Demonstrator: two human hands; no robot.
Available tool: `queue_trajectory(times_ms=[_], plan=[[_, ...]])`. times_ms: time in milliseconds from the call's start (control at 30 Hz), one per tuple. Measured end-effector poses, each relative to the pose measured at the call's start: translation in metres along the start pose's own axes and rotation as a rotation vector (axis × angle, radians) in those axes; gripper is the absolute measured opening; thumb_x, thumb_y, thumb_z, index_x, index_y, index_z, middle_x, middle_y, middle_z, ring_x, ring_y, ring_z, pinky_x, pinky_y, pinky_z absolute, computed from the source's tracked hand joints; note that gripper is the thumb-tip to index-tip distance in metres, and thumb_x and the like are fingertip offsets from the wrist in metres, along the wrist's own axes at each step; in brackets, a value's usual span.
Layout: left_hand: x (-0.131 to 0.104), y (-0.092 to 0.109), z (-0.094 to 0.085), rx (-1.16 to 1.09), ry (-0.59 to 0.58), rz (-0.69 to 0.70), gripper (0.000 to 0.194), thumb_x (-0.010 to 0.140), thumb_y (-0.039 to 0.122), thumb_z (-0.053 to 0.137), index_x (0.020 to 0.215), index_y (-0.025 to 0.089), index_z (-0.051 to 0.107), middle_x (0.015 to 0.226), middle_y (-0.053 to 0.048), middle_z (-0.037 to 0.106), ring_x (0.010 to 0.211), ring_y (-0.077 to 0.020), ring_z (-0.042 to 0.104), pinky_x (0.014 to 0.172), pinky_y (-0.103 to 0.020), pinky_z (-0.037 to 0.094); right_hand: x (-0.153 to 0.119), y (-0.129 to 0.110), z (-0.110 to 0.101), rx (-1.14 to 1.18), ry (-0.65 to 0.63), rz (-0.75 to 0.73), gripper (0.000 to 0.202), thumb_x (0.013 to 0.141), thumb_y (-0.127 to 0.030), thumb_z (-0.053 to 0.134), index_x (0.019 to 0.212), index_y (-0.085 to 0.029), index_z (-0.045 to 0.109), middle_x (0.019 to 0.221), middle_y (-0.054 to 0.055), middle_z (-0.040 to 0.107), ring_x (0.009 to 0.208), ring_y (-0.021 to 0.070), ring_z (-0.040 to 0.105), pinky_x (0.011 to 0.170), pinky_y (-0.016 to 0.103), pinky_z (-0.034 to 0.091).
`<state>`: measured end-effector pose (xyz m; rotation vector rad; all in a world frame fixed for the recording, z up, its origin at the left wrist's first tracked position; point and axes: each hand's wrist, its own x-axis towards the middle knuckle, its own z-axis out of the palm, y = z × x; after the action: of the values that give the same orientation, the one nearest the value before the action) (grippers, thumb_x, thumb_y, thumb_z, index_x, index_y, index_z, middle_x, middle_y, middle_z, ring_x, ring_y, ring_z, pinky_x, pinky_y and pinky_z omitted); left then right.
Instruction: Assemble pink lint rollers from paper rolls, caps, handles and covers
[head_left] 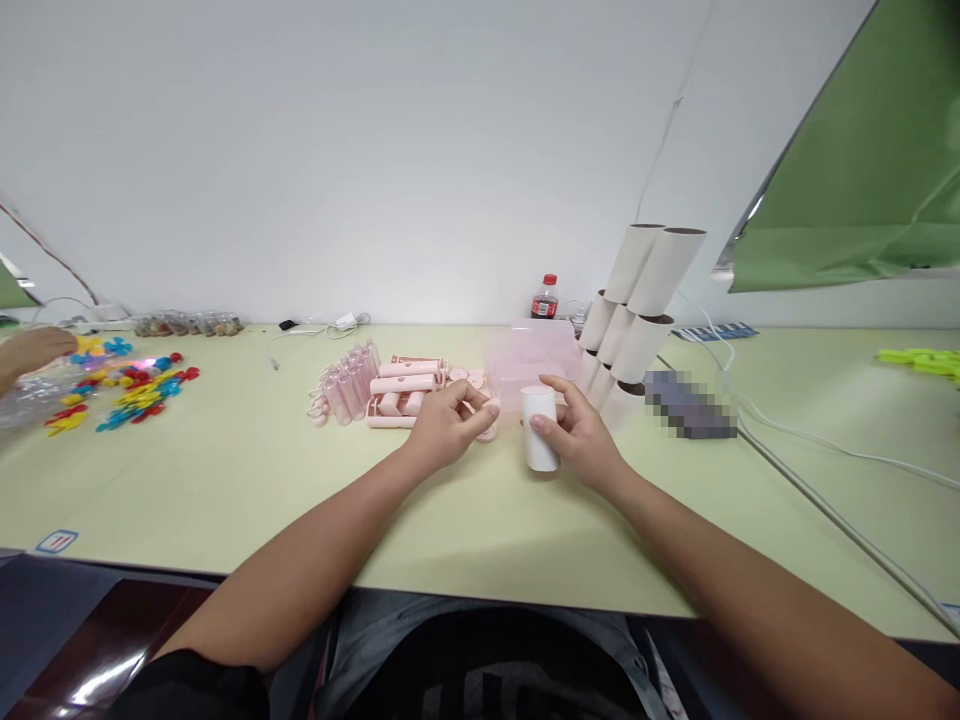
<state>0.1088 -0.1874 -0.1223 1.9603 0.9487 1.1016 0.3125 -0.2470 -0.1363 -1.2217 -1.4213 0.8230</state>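
Observation:
My right hand (585, 440) is wrapped round a small white cylinder (541, 445), which stands nearly upright just above or on the table; its top rim looks pinkish. To the left, my left hand (450, 428) is closed in a pinch over some pale pink round pieces (487, 433). Whatever lies between its fingertips is too small to make out. Beside that hand lie pink plastic tube-shaped parts (405, 384), partly covered by it. Clear pink cylinders (349, 385) stand in a group farther left. Behind both hands sits a translucent pink box (529, 345).
White cardboard tubes (667, 270) are stacked high at the right, near a blurred-out dark object (688, 405). A cola bottle (545, 298) stands by the wall. White cables (825, 450) cross the right side. At far left, another person's hand (34, 352) touches colourful plastic pieces (142, 385).

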Motion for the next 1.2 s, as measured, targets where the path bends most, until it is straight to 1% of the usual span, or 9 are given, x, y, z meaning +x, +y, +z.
queue_trajectory(times_ms=[100,233,433,500,600,667,833,1067,1200], plan=[[0.001,0.001,0.001,-0.051,0.002,0.008,0.032,0.076,0.036,0.065,0.059,0.019,0.045,0.071,-0.001,0.063,0.067,-0.014,0.057,0.058,-0.025,0.041,0.001,0.0,-0.001,-0.018,0.056,-0.01,0.066,0.079,-0.054,0.066,0.131,-0.021,0.044,0.072,0.0,0.061,0.061,0.0175,0.054,0.054,0.028,0.042],[0.001,0.004,0.002,-0.106,-0.043,0.035,0.027,0.075,0.032,0.063,0.058,0.019,0.047,0.074,-0.003,0.063,0.08,-0.0177,0.061,0.066,-0.029,0.045,0.002,-0.003,-0.001,-0.002,0.085,-0.02,0.057,0.077,-0.051,0.067,0.122,-0.022,0.048,0.074,0.0,0.061,0.062,0.0168,0.053,0.054,0.028,0.043],[0.0,0.001,0.002,-0.155,-0.008,0.058,0.032,0.077,0.034,0.066,0.056,0.018,0.047,0.072,-0.002,0.062,0.082,-0.0174,0.062,0.067,-0.028,0.046,0.002,-0.004,-0.001,0.056,0.151,-0.05,0.042,0.073,-0.047,0.07,0.098,-0.023,0.046,0.075,-0.001,0.058,0.064,0.0156,0.054,0.054,0.027,0.045],[0.0,-0.001,0.002,-0.201,-0.003,0.045,0.03,0.077,0.038,0.068,0.063,0.017,0.051,0.069,0.0,0.059,0.068,-0.0134,0.06,0.059,-0.025,0.045,0.002,-0.003,-0.001,0.117,0.173,-0.041,0.046,0.071,-0.046,0.072,0.098,-0.024,0.043,0.075,-0.002,0.055,0.062,0.0147,0.053,0.049,0.026,0.046],[0.0,-0.002,0.002,-0.328,-0.012,-0.017,0.03,0.077,0.042,0.071,0.087,0.017,0.056,0.069,0.003,0.058,0.052,-0.0081,0.054,0.049,-0.021,0.043,0.003,-0.002,-0.002,0.249,0.201,-0.005,0.055,0.07,-0.046,0.074,0.109,-0.025,0.041,0.081,-0.002,0.053,0.063,0.0154,0.055,0.047,0.029,0.052],[0.001,-0.002,0.003,-0.423,-0.005,-0.039,0.036,0.075,0.041,0.073,0.096,0.018,0.054,0.079,0.001,0.061,0.058,-0.0094,0.06,0.053,-0.022,0.048,0.004,-0.003,-0.002,0.336,0.193,0.026,0.053,0.07,-0.044,0.074,0.11,-0.025,0.046,0.088,-0.001,0.053,0.071,0.017,0.058,0.053,0.035,0.058],[0.002,-0.004,0.004,-0.457,-0.017,-0.014,0.04,0.074,0.039,0.076,0.098,0.017,0.053,0.111,-0.009,0.063,0.084,-0.0163,0.068,0.067,-0.027,0.056,0.005,-0.005,-0.002,0.466,0.156,0.087,0.035,0.069,-0.042,0.077,0.089,-0.022,0.056,0.088,0.0,0.054,0.083,0.0194,0.06,0.067,0.04,0.062],[0.001,-0.01,0.006,-0.374,-0.054,0.071,0.037,0.076,0.039,0.076,0.1,0.017,0.058,0.11,-0.011,0.069,0.098,-0.0221,0.069,0.078,-0.031,0.058,0.006,-0.006,-0.001,0.5,0.146,0.109,0.038,0.066,-0.042,0.081,0.087,-0.022,0.057,0.091,0.001,0.057,0.085,0.0202,0.061,0.074,0.044,0.062],[0.002,-0.009,0.005,-0.314,-0.039,0.05,0.039,0.075,0.041,0.075,0.102,0.016,0.063,0.105,-0.01,0.07,0.093,-0.0227,0.07,0.073,-0.03,0.058,0.006,-0.005,-0.002,0.501,0.124,0.118,0.039,0.066,-0.043,0.082,0.087,-0.021,0.058,0.09,0.001,0.057,0.082,0.0196,0.062,0.074,0.044,0.062]])
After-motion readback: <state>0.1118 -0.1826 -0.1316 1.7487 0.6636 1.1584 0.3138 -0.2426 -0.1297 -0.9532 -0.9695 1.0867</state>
